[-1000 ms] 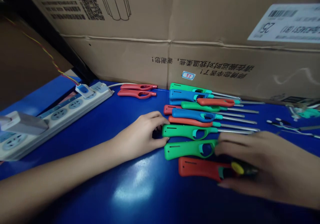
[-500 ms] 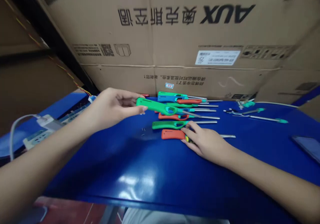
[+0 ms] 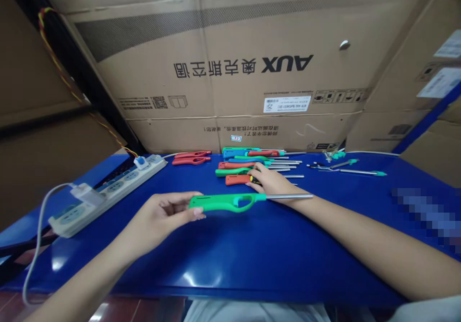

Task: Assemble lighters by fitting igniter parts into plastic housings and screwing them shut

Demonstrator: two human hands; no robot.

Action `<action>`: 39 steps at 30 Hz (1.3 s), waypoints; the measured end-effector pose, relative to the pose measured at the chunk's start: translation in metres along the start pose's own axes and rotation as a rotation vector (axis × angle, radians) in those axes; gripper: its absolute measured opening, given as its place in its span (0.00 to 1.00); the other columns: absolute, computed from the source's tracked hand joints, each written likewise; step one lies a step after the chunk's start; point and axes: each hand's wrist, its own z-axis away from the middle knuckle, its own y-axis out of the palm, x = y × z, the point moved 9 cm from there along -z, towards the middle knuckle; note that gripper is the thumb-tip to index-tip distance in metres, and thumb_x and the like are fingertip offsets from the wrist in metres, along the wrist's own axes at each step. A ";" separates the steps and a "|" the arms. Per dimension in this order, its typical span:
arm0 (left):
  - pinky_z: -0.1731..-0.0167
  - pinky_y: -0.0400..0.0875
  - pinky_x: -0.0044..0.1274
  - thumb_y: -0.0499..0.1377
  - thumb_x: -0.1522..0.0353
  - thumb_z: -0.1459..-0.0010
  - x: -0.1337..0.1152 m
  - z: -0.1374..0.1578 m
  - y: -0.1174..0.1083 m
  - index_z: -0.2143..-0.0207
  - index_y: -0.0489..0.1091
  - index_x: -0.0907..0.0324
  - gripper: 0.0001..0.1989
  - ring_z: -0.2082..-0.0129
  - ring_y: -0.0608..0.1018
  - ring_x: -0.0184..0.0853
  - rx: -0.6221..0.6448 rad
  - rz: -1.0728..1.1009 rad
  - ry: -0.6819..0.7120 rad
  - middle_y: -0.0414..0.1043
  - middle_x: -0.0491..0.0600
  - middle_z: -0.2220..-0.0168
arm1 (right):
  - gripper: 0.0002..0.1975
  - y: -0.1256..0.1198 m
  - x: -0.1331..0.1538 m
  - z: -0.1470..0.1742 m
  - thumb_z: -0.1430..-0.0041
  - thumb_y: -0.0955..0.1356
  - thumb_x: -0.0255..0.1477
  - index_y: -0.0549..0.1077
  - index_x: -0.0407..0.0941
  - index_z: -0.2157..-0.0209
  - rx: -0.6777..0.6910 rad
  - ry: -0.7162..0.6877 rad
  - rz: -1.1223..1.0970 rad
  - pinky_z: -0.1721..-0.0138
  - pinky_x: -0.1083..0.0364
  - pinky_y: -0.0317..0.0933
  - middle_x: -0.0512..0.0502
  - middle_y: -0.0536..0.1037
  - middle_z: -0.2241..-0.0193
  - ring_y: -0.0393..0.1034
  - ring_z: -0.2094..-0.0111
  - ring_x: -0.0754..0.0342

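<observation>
Left grip's (image 3: 160, 216) end-pinching your green utility lighter (image 3: 216, 202), probably sparing its trigger (image 3: 236, 201); right grip's (image 3: 272, 183) clutching something yellow-black (image 3: 253, 180) by the orange lighter (image 3: 235, 180).

At six o'clock, pale grey, loosely creased cloth clothing (image 3: 255, 311) shows, too cut off to tell which garment; at four o'clock, a light grey fabric sleeve (image 3: 428, 310). Toward eight, a bare, slender-fingered left hand (image 3: 160, 216) joins a slim forearm (image 3: 104, 264); toward four, the right hand (image 3: 272, 182) is bare too
</observation>
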 end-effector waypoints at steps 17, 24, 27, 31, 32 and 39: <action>0.56 0.71 0.28 0.66 0.63 0.41 0.018 0.009 0.052 0.54 0.79 0.55 0.13 0.57 0.78 0.40 0.392 -0.697 0.307 0.76 0.50 0.57 | 0.17 -0.004 -0.017 0.022 0.33 0.66 0.42 0.70 0.43 0.54 -0.032 -0.068 0.021 0.68 0.53 0.66 0.39 0.69 0.53 0.71 0.69 0.52; 0.55 0.73 0.30 0.66 0.65 0.40 0.014 0.012 0.066 0.51 0.77 0.56 0.14 0.55 0.78 0.42 0.337 -0.800 0.381 0.75 0.51 0.56 | 0.07 -0.067 -0.006 0.030 0.34 0.66 0.31 0.70 0.44 0.66 -0.338 -0.365 -0.136 0.64 0.52 0.67 0.41 0.68 0.61 0.68 0.65 0.51; 0.56 0.74 0.31 0.66 0.63 0.40 0.010 0.006 0.079 0.52 0.76 0.58 0.15 0.54 0.78 0.44 0.309 -0.861 0.364 0.75 0.51 0.56 | 0.08 -0.109 0.017 0.032 0.35 0.68 0.34 0.71 0.44 0.67 -0.559 -0.370 -0.221 0.63 0.52 0.65 0.43 0.68 0.63 0.68 0.63 0.51; 0.62 0.76 0.34 0.68 0.60 0.42 0.000 -0.005 0.100 0.60 0.75 0.60 0.14 0.60 0.79 0.46 0.310 -1.030 0.361 0.76 0.51 0.61 | 0.11 -0.121 0.053 0.025 0.35 0.69 0.38 0.72 0.45 0.68 -0.590 -0.274 -0.419 0.67 0.54 0.64 0.48 0.72 0.69 0.69 0.68 0.54; 0.63 0.76 0.34 0.68 0.60 0.43 -0.003 -0.008 0.104 0.61 0.75 0.61 0.14 0.62 0.80 0.46 0.310 -1.061 0.373 0.76 0.51 0.63 | 0.13 -0.114 0.059 0.021 0.35 0.70 0.39 0.71 0.45 0.69 -0.559 -0.228 -0.486 0.68 0.55 0.63 0.49 0.73 0.72 0.68 0.71 0.56; 0.59 0.77 0.35 0.63 0.59 0.37 0.001 -0.018 0.123 0.56 0.75 0.64 0.16 0.57 0.81 0.49 0.261 -1.146 0.480 0.78 0.58 0.55 | 0.15 -0.017 0.054 -0.005 0.38 0.70 0.44 0.72 0.46 0.62 -0.297 0.103 -1.254 0.76 0.57 0.68 0.49 0.78 0.72 0.72 0.78 0.57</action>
